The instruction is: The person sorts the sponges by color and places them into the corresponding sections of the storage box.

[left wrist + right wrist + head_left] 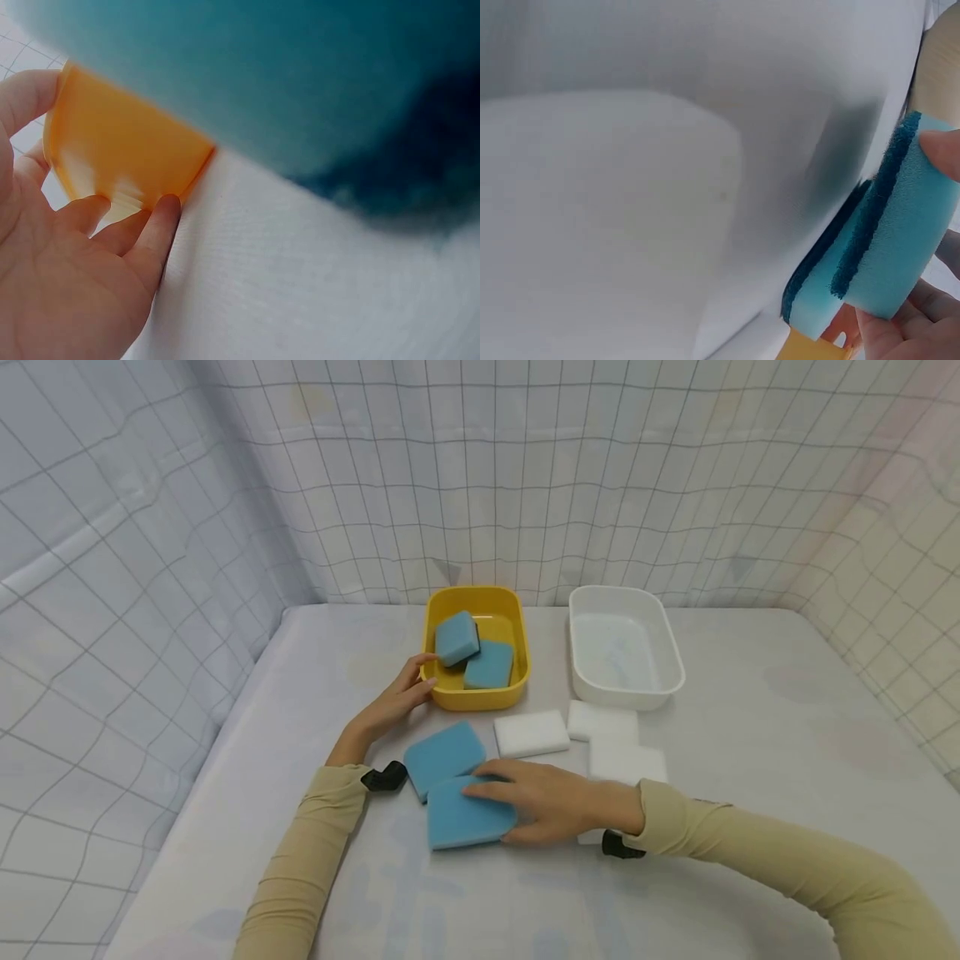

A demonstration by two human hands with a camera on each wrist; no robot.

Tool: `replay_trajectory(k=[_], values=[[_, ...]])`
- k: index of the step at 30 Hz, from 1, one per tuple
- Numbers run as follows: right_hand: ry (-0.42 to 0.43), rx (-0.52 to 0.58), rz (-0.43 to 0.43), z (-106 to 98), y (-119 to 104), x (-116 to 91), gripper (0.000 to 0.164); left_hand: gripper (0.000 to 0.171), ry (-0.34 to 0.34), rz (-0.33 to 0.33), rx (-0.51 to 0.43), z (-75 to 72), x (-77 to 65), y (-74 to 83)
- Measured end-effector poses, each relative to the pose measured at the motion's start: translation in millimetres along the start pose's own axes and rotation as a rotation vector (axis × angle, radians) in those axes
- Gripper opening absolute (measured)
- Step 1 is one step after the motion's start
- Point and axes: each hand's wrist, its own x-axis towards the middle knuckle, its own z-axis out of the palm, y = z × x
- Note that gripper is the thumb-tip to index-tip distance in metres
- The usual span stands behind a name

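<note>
My right hand [551, 797] holds a blue scrub sponge [465, 817] by its right end, thumb on one side and fingers on the other. In the right wrist view this sponge [907, 217] is tilted, with its dark scouring layer showing. A second blue sponge [444, 752] lies just behind it and is partly covered. My left hand [390, 706] rests against the left side of a yellow tub [480, 699], its fingers touching the wall in the left wrist view. Inside the tub are two blue sponges, one [453, 637] leaning over the other [490, 665].
A white tub [628, 697] stands to the right of the yellow one. Several white sponges lie in front of the tubs, among them one [531, 733] on its own and another [628, 762] overlapping its neighbour. Grid-patterned curtains [480, 485] enclose the table's back and sides.
</note>
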Motion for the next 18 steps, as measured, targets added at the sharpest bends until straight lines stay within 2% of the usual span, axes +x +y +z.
replay_trajectory(k=[3,9,18], values=[[0.019,-0.008,-0.002,-2.7,2.3,-3.0,0.065,0.051,0.001,0.001,0.005,1.3,2.2,0.8],[0.049,-0.002,-0.016,-5.4,2.1,-0.6,0.064,0.052,0.018,-0.017,0.007,0.1,-4.8,-2.5],[0.086,-0.028,-0.021,-16.1,5.2,-7.3,0.064,0.051,0.008,-0.006,0.018,1.3,3.8,-1.0]])
